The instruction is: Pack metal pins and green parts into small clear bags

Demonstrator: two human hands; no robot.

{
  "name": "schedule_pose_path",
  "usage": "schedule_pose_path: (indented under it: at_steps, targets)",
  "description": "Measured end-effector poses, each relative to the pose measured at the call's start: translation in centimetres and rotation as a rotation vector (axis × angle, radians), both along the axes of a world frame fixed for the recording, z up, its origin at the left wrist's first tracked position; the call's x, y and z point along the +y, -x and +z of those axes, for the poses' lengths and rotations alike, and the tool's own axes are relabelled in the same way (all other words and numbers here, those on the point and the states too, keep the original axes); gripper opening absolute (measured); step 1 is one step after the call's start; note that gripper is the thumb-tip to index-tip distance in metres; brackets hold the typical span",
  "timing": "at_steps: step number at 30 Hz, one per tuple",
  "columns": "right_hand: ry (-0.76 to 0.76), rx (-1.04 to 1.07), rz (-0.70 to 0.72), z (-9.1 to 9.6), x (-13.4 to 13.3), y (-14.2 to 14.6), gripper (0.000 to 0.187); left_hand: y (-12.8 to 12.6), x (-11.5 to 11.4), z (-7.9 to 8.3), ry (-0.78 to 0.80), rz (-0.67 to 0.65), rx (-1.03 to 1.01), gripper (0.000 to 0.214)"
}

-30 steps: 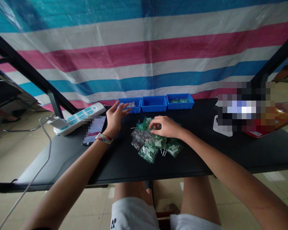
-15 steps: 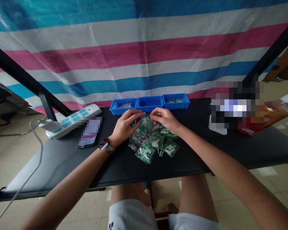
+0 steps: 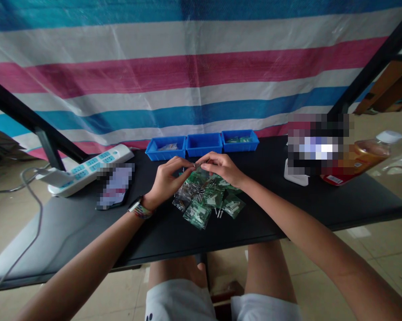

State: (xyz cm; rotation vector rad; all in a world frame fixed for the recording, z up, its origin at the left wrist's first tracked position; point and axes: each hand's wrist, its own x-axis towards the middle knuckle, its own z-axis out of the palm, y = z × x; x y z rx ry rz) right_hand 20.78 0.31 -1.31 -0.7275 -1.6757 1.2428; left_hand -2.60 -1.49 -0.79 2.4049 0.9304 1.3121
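My left hand (image 3: 167, 178) is closed in a pinch over the far side of a pile of small clear and green plastic bags (image 3: 199, 213). My right hand (image 3: 224, 170) pinches just beside it, and the fingertips of both hands nearly meet. Between them a small shiny bit shows; it is too small to name. The bags hold white and dark little parts. Two thin metal pins (image 3: 219, 213) lie at the pile's near edge.
Beyond the hands stand a left blue tray (image 3: 166, 154) with clear bags, a middle blue tray (image 3: 204, 151) and a right blue tray (image 3: 240, 146) with green bags. A power strip (image 3: 94, 167) and a phone (image 3: 117, 187) lie left. A bottle (image 3: 371, 154) lies right.
My left hand has gone from spread fingers to a pinch, and its fingertips have come up to those of my right hand. The camera view has shifted slightly.
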Motion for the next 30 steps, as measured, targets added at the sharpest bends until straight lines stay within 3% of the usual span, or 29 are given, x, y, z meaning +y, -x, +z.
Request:
schedule_pose_path:
  at_steps: [5,11,14,18,23,27,30]
  targets:
    - [0.048,0.025,-0.013,-0.5,0.1,0.5,0.031,0.0,0.0,-0.4,0.058,0.003,0.002,0.017]
    - [0.166,0.122,-0.012,-0.3,0.2,0.2,0.036,0.4,0.1,-0.2,-0.151,0.008,0.087,0.037]
    - [0.241,0.148,0.0,-0.2,0.1,0.1,0.034,0.5,0.2,-0.1,-0.262,0.003,0.174,0.035]
    - [0.323,0.127,0.064,-0.3,-0.2,0.3,0.036,0.6,0.3,0.1,-0.298,-0.008,0.205,0.025]
    - [0.26,0.048,0.051,-0.1,-0.1,0.2,0.04,0.4,0.1,0.0,-0.188,-0.007,0.118,0.012]
    - [0.121,-0.011,-0.16,-0.3,0.7,-0.6,0.034,0.4,0.6,-0.4,0.021,0.172,-0.072,0.019]
    - [-0.069,-0.175,-0.288,-0.6,1.0,-1.0,0.021,0.8,1.8,-0.7,0.173,0.275,-0.261,0.025]
